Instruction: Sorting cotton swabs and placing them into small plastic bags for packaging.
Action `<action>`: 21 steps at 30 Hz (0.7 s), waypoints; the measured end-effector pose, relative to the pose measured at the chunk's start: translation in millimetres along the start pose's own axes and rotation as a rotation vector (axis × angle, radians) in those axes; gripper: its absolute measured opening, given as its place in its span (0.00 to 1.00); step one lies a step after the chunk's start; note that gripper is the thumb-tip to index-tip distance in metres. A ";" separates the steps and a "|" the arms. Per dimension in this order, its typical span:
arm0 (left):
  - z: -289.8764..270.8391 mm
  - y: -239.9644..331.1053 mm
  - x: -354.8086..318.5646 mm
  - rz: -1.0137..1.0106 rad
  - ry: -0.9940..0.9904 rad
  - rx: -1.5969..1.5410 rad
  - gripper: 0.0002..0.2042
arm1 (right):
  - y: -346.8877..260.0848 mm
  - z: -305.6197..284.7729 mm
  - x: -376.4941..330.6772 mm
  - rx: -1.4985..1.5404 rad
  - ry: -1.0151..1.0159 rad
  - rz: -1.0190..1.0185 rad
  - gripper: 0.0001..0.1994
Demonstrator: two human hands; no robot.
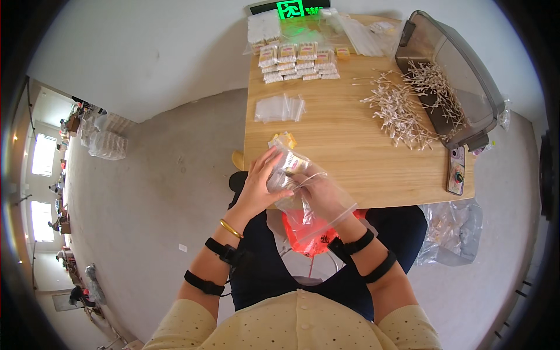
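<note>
My left hand (258, 182) is closed round the side of a clear zip bag (303, 219) at the table's near edge. Inside that bag lies a small packet of cotton swabs (296, 164) with a printed label. My right hand (324, 193) reaches into the bag, seen through the plastic, and its fingers close on the packet. The bag's open end hangs round my right wrist. Just beyond my left fingers lie yellow printed cards (283, 139), partly covered by the bag.
Stacked swab packets (296, 61) stand at the table's far left, with flat small bags (280, 108) nearer. Loose cotton swabs (398, 111) spill from a tipped grey bin (490, 93) at right, beside a phone (457, 170). A red bag (309, 236) hangs below the table edge.
</note>
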State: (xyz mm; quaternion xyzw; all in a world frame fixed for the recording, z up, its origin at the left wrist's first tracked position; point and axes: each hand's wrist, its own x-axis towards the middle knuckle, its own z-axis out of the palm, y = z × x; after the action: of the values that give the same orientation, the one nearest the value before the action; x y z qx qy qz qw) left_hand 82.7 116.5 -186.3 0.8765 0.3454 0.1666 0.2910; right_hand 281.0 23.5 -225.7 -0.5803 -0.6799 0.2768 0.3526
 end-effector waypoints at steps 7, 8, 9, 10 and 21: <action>16.8 6.2 -0.7 0.069 -0.005 0.169 0.47 | 10.6 20.7 -3.8 0.077 0.099 0.015 0.23; 17.4 8.9 0.3 0.073 -0.019 0.196 0.47 | 14.0 25.1 -4.3 0.061 0.113 0.008 0.23; 16.5 11.9 1.0 0.067 -0.028 0.224 0.47 | 14.5 28.8 -3.4 0.049 0.126 -0.001 0.23; 15.6 15.0 2.2 0.062 -0.036 0.252 0.46 | 15.0 31.8 -3.0 0.035 0.139 -0.010 0.22; 28.6 76.2 -66.0 -0.060 0.044 0.269 0.30 | 12.0 51.8 -5.0 -0.133 0.280 -0.125 0.25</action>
State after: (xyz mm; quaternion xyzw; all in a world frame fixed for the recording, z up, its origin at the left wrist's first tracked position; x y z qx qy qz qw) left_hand 89.0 13.8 -166.8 0.8931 0.3968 0.1291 0.1678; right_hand 247.1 22.4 -266.8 -0.5920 -0.6755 0.1253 0.4214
